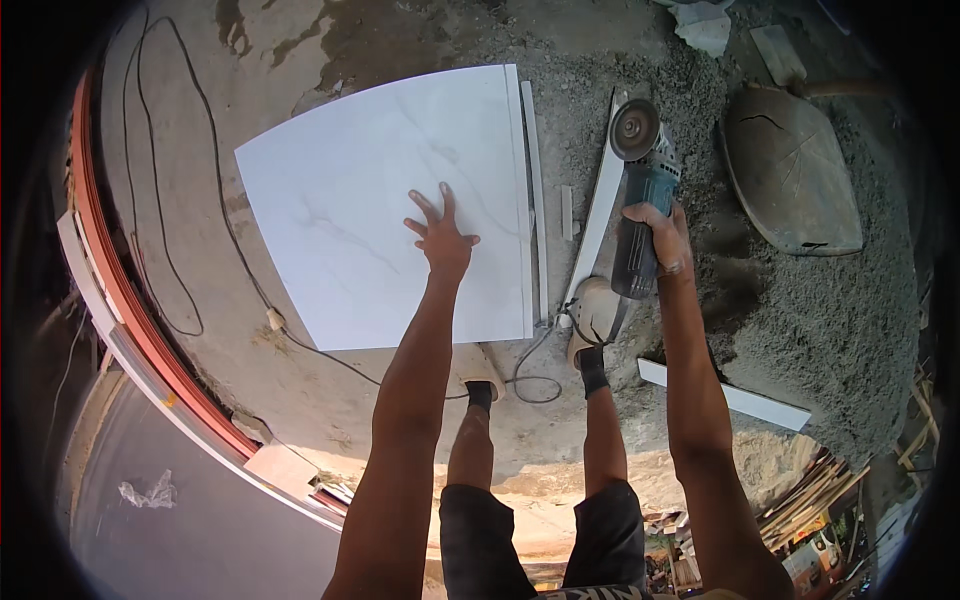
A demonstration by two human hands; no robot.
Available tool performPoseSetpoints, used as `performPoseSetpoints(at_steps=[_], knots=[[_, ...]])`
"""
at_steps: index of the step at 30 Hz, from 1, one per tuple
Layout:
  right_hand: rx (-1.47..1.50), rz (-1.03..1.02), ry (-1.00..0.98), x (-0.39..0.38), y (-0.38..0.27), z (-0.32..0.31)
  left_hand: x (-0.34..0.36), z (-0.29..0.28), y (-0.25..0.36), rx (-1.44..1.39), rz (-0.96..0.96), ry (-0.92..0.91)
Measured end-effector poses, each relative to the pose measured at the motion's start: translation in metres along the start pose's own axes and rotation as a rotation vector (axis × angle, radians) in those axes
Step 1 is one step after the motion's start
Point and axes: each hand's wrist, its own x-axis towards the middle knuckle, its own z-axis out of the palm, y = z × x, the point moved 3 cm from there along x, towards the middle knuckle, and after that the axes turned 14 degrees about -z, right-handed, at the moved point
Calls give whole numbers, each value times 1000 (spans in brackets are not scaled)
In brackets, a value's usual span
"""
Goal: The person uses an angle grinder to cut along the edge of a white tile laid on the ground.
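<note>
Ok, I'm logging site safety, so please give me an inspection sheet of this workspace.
Surface: rough grey concrete floor, darker patches near the top.
Job's things: large white marble-patterned tile, lying flat; teal-and-black angle grinder with round disc.
Clutter: narrow white strips right of the tile.
Hands: left hand spread on the tile; right hand gripping the grinder's body.
Cables: thin dark cable on the floor at left; another loops between the feet.
Surroundings: grey sand-like heap, worn shovel-like metal blade.

Grey ground (230, 100) in my remote view, with marbled white slab (370, 210), white strips (600, 205), dark cable (275, 319) and shovel (795, 180) atop.
</note>
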Motion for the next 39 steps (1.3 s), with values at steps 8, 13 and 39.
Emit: performPoseSetpoints(at_steps=[8, 13, 39], knots=[[-4, 82, -56, -39, -13, 4, -2, 1, -3, -37, -27, -57], [-26, 80, -46, -59, -26, 26, 2, 1, -5, -58, -13, -45], [-857, -1082, -559, 164, 16, 112, -29, -62, 178, -1236, 22, -577]])
